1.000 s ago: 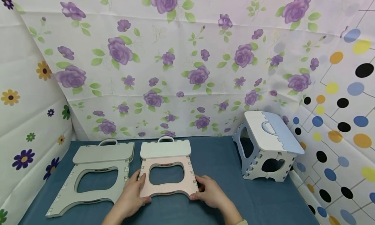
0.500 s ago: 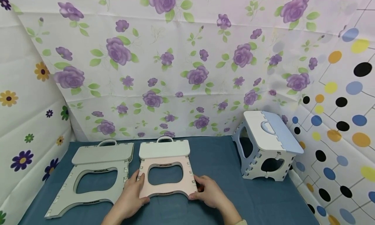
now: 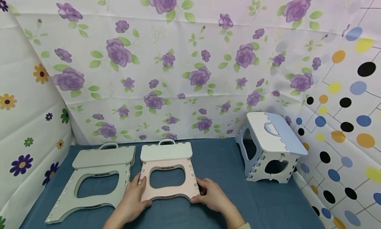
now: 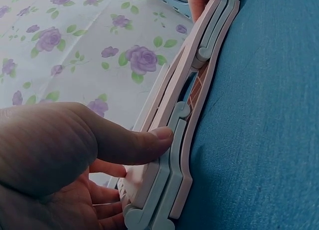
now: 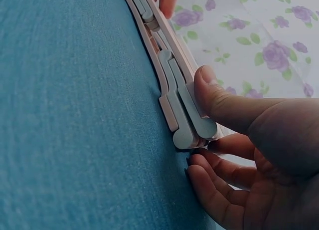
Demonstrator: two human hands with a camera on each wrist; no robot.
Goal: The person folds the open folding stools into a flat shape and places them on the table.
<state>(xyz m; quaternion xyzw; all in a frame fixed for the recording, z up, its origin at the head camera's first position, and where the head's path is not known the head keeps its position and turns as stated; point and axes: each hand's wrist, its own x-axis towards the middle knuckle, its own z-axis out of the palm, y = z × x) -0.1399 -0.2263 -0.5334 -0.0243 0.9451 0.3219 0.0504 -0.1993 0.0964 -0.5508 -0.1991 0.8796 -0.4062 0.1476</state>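
Three stools we count on one blue surface (image 3: 271,206): two folded flat, one standing unfolded. We see pink-and-white stool (image 3: 166,161) lying left of middle, handle toward back edge; grey-green stool (image 3: 98,167) beside it, nearer left edge; blue-and-white stool (image 3: 268,143) near back right corner. Two hands, both on pink-and-white stool. Left grip (image 3: 132,201): narrow, parted by stool's thickness, thumb on near left corner, fingers against side. Right grip (image 3: 212,197): likewise narrow, pinching near right corner, fingers curled.
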